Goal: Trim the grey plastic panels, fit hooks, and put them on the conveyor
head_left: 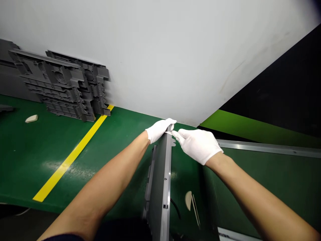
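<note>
A grey flat panel with a metal edge [167, 187] stands on its side in front of me, its narrow edge turned up. My left hand [160, 130], in a white glove, is closed around the panel's far corner. My right hand [198, 144], also gloved in white, is closed in a pinch just right of that corner. From its fingertips a thin, pale, pointed strip [168, 133] reaches to the panel's edge; its kind is too small to make out. Right of the panel lie a half-round beige piece [188, 201] and a pair of tweezers [196, 211].
Grey moulded plastic frames [62, 83] lean against the white wall [160, 60] at the left. A yellow tape line [72, 157] crosses the green tabletop [120, 134]. A small off-white block [31, 118] lies far left. At the right is a metal-edged green surface [271, 180].
</note>
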Action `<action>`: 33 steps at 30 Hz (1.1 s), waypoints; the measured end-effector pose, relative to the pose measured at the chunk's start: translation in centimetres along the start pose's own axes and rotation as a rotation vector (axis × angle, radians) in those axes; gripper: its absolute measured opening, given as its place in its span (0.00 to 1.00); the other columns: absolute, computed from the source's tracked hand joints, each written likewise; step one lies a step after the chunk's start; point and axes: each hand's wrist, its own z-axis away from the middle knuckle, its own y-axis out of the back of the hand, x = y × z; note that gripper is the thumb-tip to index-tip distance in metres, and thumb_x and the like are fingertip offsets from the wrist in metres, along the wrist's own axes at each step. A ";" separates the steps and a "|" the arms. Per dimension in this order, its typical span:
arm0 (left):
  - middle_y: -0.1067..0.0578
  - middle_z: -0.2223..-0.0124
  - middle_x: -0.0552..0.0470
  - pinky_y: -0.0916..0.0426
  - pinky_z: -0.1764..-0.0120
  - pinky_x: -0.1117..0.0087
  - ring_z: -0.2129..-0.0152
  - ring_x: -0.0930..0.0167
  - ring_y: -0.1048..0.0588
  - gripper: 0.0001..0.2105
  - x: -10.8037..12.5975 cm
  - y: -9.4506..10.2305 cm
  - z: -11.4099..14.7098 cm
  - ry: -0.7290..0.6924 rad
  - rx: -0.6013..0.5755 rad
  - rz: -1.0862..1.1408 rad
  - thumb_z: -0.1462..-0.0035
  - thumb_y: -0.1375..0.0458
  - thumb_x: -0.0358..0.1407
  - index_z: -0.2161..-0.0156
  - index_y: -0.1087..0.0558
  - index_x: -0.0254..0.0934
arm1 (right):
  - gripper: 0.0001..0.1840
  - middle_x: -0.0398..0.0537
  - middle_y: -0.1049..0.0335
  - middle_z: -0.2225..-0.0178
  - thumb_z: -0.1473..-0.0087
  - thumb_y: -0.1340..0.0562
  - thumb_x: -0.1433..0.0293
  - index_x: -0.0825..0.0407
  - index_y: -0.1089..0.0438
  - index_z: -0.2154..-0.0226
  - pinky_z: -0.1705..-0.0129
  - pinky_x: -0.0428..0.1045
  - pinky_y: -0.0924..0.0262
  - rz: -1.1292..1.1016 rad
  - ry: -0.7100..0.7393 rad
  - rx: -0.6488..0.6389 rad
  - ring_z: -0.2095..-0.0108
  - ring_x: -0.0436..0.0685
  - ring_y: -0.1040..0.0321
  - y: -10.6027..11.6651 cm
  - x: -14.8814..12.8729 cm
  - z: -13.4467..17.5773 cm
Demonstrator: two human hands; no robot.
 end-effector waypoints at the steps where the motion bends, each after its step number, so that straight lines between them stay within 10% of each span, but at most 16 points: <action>1: 0.34 0.77 0.55 0.35 0.69 0.67 0.77 0.71 0.34 0.19 0.0 -0.1 0.0 0.007 0.001 0.001 0.41 0.43 0.49 0.76 0.34 0.39 | 0.31 0.44 0.28 0.77 0.31 0.58 0.48 0.45 0.27 0.66 0.75 0.50 0.57 0.025 0.017 0.028 0.77 0.57 0.33 0.0 0.0 0.2; 33: 0.37 0.78 0.56 0.40 0.77 0.71 0.83 0.75 0.37 0.17 0.1 -0.8 -0.2 0.071 -0.017 0.063 0.45 0.41 0.47 0.76 0.37 0.39 | 0.37 0.47 0.30 0.79 0.30 0.63 0.49 0.49 0.28 0.68 0.74 0.50 0.63 0.139 0.053 0.082 0.79 0.56 0.35 -0.2 -0.2 1.9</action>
